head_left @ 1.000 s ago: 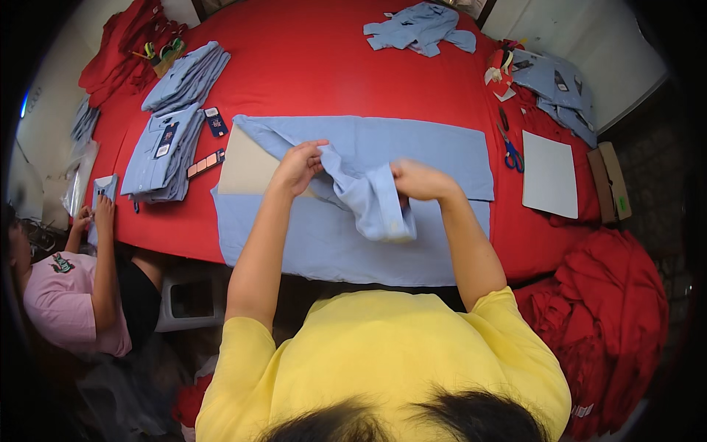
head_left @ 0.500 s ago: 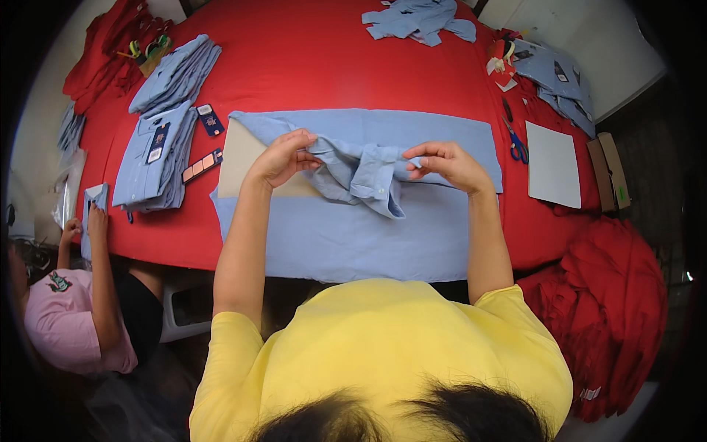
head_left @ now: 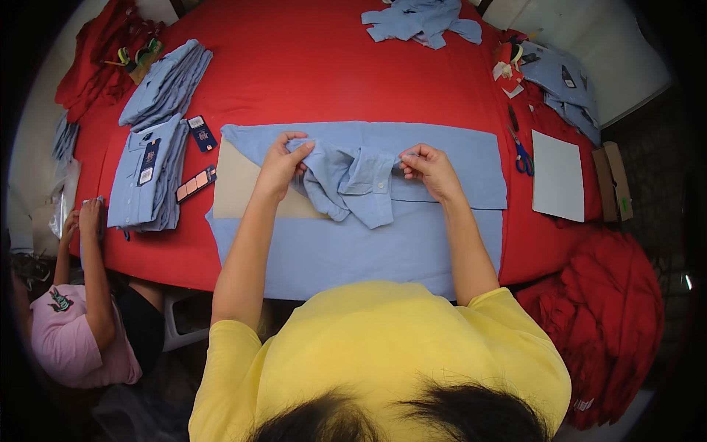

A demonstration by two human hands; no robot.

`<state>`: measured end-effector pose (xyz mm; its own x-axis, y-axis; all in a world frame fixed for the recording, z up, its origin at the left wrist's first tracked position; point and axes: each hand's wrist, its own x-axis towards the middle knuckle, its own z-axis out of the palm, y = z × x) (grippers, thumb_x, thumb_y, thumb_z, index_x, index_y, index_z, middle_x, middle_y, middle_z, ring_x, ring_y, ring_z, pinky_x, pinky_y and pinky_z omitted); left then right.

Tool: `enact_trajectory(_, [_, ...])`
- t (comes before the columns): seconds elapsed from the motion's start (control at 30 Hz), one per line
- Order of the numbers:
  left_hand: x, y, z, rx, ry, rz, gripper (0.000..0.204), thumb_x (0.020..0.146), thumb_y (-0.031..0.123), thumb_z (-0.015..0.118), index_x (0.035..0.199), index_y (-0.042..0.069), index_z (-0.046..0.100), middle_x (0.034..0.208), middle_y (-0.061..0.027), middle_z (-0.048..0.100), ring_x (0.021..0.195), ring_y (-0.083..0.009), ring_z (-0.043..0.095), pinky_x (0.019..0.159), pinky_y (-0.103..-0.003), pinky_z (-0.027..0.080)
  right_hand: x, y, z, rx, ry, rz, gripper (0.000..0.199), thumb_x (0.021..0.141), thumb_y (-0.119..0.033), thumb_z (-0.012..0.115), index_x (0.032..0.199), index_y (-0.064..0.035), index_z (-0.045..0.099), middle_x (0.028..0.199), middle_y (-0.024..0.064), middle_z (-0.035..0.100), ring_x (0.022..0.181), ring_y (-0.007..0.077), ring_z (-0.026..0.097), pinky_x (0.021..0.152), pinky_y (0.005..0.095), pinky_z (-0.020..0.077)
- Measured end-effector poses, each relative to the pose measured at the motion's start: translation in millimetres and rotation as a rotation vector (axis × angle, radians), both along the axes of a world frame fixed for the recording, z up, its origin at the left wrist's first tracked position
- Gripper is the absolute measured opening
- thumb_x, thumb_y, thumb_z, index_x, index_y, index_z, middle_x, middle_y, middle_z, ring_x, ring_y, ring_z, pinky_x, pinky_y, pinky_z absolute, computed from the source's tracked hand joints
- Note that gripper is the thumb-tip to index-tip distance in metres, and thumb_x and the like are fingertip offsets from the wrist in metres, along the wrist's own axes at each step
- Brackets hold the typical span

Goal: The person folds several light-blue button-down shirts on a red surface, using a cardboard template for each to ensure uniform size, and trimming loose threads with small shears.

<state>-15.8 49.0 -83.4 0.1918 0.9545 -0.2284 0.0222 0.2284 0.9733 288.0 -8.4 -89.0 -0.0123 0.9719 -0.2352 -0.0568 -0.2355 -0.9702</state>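
Note:
A light blue shirt [head_left: 353, 261] lies spread in front of me, with a beige board [head_left: 237, 188] showing at its left part. My left hand [head_left: 280, 166] pinches the bunched sleeve [head_left: 322, 177] above the board. At the other end, my right hand [head_left: 431, 173] is closed, fingertips pinching fabric beside the buttoned cuff [head_left: 380, 183]. The sleeve sags between both hands, its cuff end hanging over the shirt body. Some fingertips of the left hand are hidden behind the cloth.
Folded blue shirts [head_left: 147, 177] are stacked at left beside dark tags [head_left: 200, 134]. Scissors [head_left: 523, 158] and a white sheet [head_left: 557, 177] lie at right on the red tablecloth [head_left: 294, 66]. Red cloth [head_left: 596, 317] is heaped at lower right. A co-worker [head_left: 85, 331] sits at left.
My right hand has drawn slightly left and down, and its fingers have closed more. The cuff now hangs flatter, its buttons facing up. The whole view has shifted a little.

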Motion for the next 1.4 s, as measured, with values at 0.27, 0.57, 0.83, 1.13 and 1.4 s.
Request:
enact_trajectory(0.27, [30.0,-7.9,7.8,0.454,0.162,0.186,0.034,0.081,0.005,0.070,0.109,0.005,0.051,0.072,-0.0041,0.052,0.057,-0.0077,0.047,0.055,-0.023,0.040,-28.8,-0.9,36.1,0.459,-0.514,0.189,0.009,0.086,-0.008,0.065,0.091,-0.0008,0.064,0.081,0.0030,0.063,0.069,0.0096,0.055,0.062,0.0235,0.0441])
enact_trajectory(0.57, [24.5,-21.4,23.4,0.286,0.264,-0.150,0.012,0.089,0.010,0.064,0.097,0.002,0.059,0.080,-0.0001,0.055,0.062,-0.0033,0.047,0.056,-0.018,0.036,-89.9,22.3,27.5,0.223,-0.333,0.276,0.017,0.085,-0.017,0.063,0.092,-0.0004,0.065,0.071,0.0031,0.058,0.063,0.0102,0.053,0.057,0.0264,0.0426])
enact_trajectory(0.83, [20.2,-23.3,18.5,0.165,0.226,-0.178,0.018,0.088,0.017,0.067,0.093,0.001,0.063,0.080,-0.0012,0.062,0.066,-0.0061,0.054,0.059,-0.022,0.044,-99.2,27.7,11.5,0.137,-0.319,0.215,0.023,0.086,-0.022,0.062,0.089,0.0009,0.064,0.061,0.0029,0.055,0.054,0.0095,0.050,0.050,0.0274,0.0400])
enact_trajectory(1.13, [19.8,-18.1,7.1,0.185,0.161,-0.243,0.021,0.089,0.020,0.065,0.092,-0.001,0.063,0.074,-0.0018,0.060,0.064,-0.0076,0.053,0.059,-0.024,0.046,-97.1,20.5,18.5,0.201,-0.397,0.236,0.026,0.090,-0.024,0.058,0.091,0.0018,0.061,0.066,0.0083,0.060,0.059,0.0141,0.057,0.056,0.0307,0.0455])
enact_trajectory(1.4, [20.9,-20.6,3.2,0.220,0.269,-0.196,0.021,0.088,0.020,0.068,0.093,0.000,0.065,0.088,0.0005,0.049,0.078,-0.0093,0.047,0.068,-0.024,0.042,-90.7,20.9,12.2,0.246,-0.407,0.237,0.020,0.091,-0.019,0.059,0.093,0.0010,0.060,0.068,-0.0021,0.054,0.058,0.0052,0.046,0.052,0.0232,0.0383])
